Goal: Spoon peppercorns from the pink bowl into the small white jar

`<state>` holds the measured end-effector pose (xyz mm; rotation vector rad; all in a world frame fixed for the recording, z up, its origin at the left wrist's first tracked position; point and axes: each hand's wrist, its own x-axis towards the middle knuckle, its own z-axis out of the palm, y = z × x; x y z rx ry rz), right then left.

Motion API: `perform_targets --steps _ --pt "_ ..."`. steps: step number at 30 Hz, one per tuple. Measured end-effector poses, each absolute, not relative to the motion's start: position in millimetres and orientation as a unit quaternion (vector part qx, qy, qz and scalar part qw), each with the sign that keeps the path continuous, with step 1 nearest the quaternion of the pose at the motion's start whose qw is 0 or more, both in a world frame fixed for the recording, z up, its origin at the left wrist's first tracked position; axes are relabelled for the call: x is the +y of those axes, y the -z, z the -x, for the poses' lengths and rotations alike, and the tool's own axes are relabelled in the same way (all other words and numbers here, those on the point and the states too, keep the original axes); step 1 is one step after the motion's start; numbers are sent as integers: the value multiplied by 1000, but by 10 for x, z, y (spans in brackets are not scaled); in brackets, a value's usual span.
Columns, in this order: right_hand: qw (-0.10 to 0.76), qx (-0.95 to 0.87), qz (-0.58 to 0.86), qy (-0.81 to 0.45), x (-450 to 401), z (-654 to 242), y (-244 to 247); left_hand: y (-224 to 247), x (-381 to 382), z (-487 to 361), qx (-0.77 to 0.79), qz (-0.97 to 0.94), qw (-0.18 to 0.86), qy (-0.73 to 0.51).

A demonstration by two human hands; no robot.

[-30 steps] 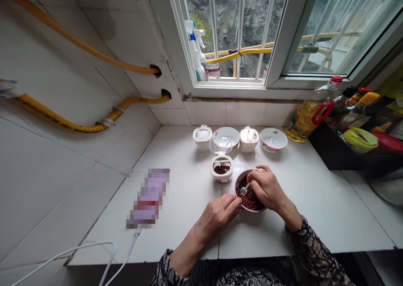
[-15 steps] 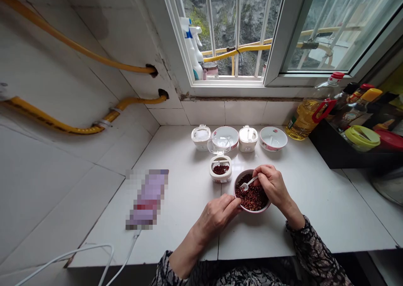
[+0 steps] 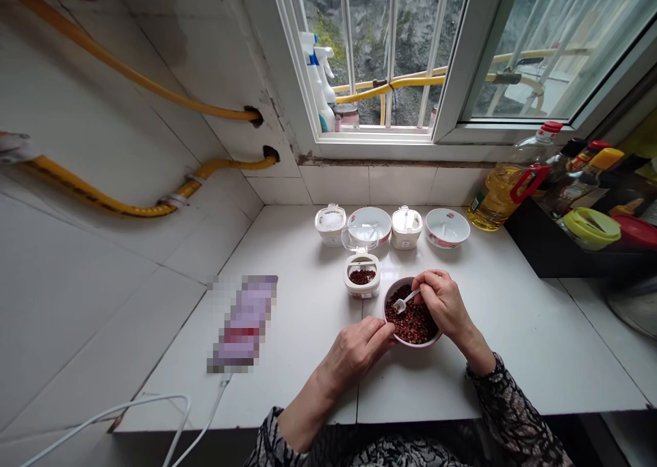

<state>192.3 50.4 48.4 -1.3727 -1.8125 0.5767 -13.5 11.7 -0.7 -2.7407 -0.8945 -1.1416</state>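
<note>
A bowl [image 3: 413, 344] full of dark red, peppercorn-like spice [image 3: 415, 322] stands on the white counter in front of me. My left hand [image 3: 362, 344] grips its near left rim, thumb on the edge, the other fingers partly hidden. Between the thumb and fingers of my right hand [image 3: 442, 301] is a small white spoon [image 3: 401, 305], its scoop resting on the spice inside the bowl. Just behind and left of the bowl sits a seasoning jar [image 3: 362, 285], its clear lid raised and some of the same red spice inside.
Along the back stand two lidded white jars [image 3: 330, 224] [image 3: 406, 229] and two floral bowls [image 3: 369, 215] [image 3: 447, 228]. An oil bottle [image 3: 495, 190] and a black rack [image 3: 544, 248] of condiments are at right. A blurred-out flat item [image 3: 246, 323] with a white cable [image 3: 213, 412] lies left.
The whole view has shifted slightly. Both hands keep their places at the bowl, and the spoon's scoop is still on the spice.
</note>
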Motion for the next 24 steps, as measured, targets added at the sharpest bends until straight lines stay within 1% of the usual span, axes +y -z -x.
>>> perform_targets --steps 3,7,10,12,14,16,18,20,22,24 --pt "405 -677 550 -275 508 -1922 -485 15 119 132 -289 882 23 371" --pt "437 -590 552 -395 529 -1939 -533 32 119 136 -290 885 18 363" --pt "474 -563 533 -419 535 -1913 -610 33 119 136 -289 885 19 365" --pt "497 -582 510 -392 529 -1854 -657 27 121 133 -289 884 20 368" --pt "501 -629 487 -339 519 -1765 -679 22 123 130 -289 882 22 372" --pt "477 -704 459 -257 515 -1670 -668 20 125 127 -288 881 24 375" --pt "433 -779 422 -167 518 -1600 -639 24 127 127 -286 880 28 378" --pt "401 -821 393 -110 524 -1582 -616 30 129 128 -287 880 30 377" --pt "408 -821 389 -95 523 -1625 -619 34 128 131 -287 881 31 375" --pt "438 -796 407 -95 516 -1715 -642 35 127 133 -288 882 28 372"
